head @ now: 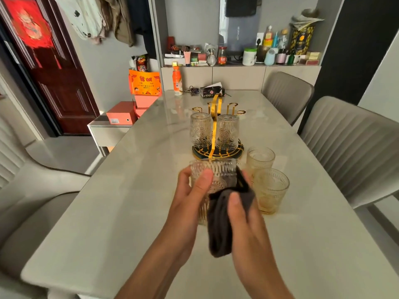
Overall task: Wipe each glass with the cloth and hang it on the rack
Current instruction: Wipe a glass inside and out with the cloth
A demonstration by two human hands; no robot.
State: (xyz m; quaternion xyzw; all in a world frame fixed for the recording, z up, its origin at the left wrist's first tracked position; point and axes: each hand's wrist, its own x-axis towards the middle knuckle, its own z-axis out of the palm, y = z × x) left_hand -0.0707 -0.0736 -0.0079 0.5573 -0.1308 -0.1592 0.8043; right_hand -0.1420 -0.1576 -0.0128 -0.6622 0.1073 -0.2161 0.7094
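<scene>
My left hand (190, 195) grips a clear embossed glass (216, 175) above the table's middle. My right hand (241, 210) presses a dark grey cloth (222, 225) against the glass's right side, and the cloth's tail hangs below. Behind them stands a gold rack (216, 117) on a round dark base, with two glasses hung upside down on it, one left (200, 130) and one right (227, 131). Two amber-tinted glasses stand upright to the right of my hands, one nearer (271, 189) and one farther (260, 158).
The pale stone table (129, 201) has an orange bottle (177, 79), keys and a black box (210, 91) at its far end. Grey padded chairs stand on the right (356, 147) and the left (32, 201). A cluttered shelf lies beyond.
</scene>
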